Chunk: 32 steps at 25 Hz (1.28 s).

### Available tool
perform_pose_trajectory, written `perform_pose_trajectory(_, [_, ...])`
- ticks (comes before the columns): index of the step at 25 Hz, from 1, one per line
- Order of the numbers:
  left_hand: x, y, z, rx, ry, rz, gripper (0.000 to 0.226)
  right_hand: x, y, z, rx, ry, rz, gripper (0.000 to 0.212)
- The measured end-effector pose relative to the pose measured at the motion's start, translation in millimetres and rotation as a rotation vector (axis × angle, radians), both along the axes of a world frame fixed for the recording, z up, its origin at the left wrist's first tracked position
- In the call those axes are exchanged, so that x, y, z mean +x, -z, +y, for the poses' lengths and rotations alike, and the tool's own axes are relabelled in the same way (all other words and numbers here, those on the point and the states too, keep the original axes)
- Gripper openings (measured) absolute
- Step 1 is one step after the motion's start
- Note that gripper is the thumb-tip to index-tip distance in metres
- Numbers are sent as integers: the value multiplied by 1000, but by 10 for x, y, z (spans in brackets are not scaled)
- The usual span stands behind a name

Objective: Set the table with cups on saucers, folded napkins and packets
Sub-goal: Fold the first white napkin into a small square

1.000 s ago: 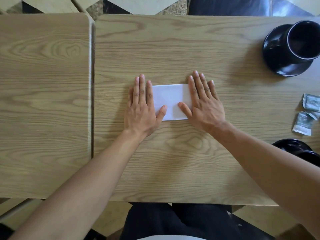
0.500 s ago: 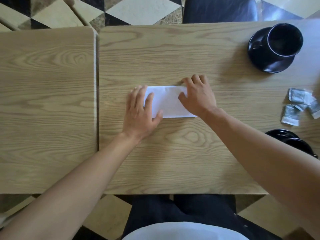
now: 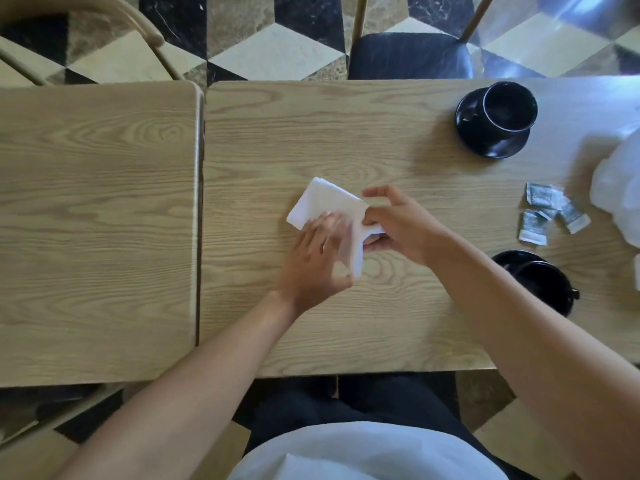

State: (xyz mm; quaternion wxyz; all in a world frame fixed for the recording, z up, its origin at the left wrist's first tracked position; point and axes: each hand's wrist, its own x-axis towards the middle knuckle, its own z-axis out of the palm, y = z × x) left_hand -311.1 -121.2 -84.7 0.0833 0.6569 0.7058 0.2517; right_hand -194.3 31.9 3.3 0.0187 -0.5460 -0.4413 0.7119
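A white folded napkin (image 3: 325, 202) is lifted off the middle of the wooden table (image 3: 381, 140), tilted, with one part hanging down. My right hand (image 3: 398, 226) pinches its right edge between thumb and fingers. My left hand (image 3: 318, 258) holds its lower part from below, blurred by motion. A black cup (image 3: 509, 109) stands on a black saucer (image 3: 485, 147) at the far right. A second black cup and saucer (image 3: 540, 278) sit near my right forearm. Several grey packets (image 3: 547, 209) lie between the two cups.
A second wooden table (image 3: 97, 220) adjoins on the left with a narrow gap. A white plastic bag (image 3: 620, 188) lies at the right edge. A dark-cushioned chair (image 3: 408, 55) stands across the table, and another chair's frame (image 3: 86, 36) is at the far left.
The napkin lay flat under both pressing hands; now both hands have picked it up and turned it. The camera view has shifted back, showing more floor.
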Motion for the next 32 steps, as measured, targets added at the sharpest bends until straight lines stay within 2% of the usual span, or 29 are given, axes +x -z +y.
perform_pose_trajectory(2, [-5, -158, -102, 80, 29, -110, 67, 36, -174, -119, -26, -34, 98, 30])
perform_pose_trajectory(4, [-21, -422, -188, 148, -124, -343, 32, 53, -327, -245, -11, -114, 124, 17])
perform_pose_trajectory(5, [-55, -569, -236, 135, -200, -472, 24, 73, -392, -306, 1, -138, 145, 17])
perform_pose_trajectory(8, [-267, -874, -362, -95, -332, -838, 37, 199, -557, -393, -9, -266, 302, 29])
perform_pose_trajectory(10, [-449, -958, -389, -290, -326, -1114, 33, 291, -579, -394, 67, -456, 351, 30])
perform_pose_trajectory(12, [-580, -916, -359, -455, -283, -1356, 28, 293, -438, -381, 176, -526, 265, 25])
perform_pose_trajectory(13, [-598, -844, -331, -506, -301, -1405, 26, 256, -322, -376, 199, -491, 184, 17])
perform_pose_trajectory(17, [-523, -423, -137, -512, -643, -1356, 6, 17, 254, -353, 140, -250, -100, 7])
perform_pose_trajectory(19, [-558, -281, 8, -467, -743, -1276, 17, -74, 483, -280, 219, -178, -183, 7])
perform_pose_trajectory(22, [-665, -202, 111, -448, -845, -866, 43, -74, 668, -165, 402, -201, -349, 25])
perform_pose_trajectory(23, [-671, -201, 73, -464, -864, -723, 41, -38, 676, -184, 464, -259, -421, 23])
perform_pose_trajectory(25, [-584, -165, -66, -552, -896, -595, 32, 60, 678, -335, 548, -379, -523, 19])
perform_pose_trajectory(27, [-383, -120, -261, -614, -894, -586, 32, 135, 684, -584, 558, -427, -560, 19])
perform_pose_trajectory(29, [-170, -88, -396, -588, -891, -622, 38, 157, 697, -808, 525, -379, -532, 14])
perform_pose_trajectory(32, [-38, -72, -444, -520, -972, -785, 52, 131, 724, -1053, 407, -220, -451, 32])
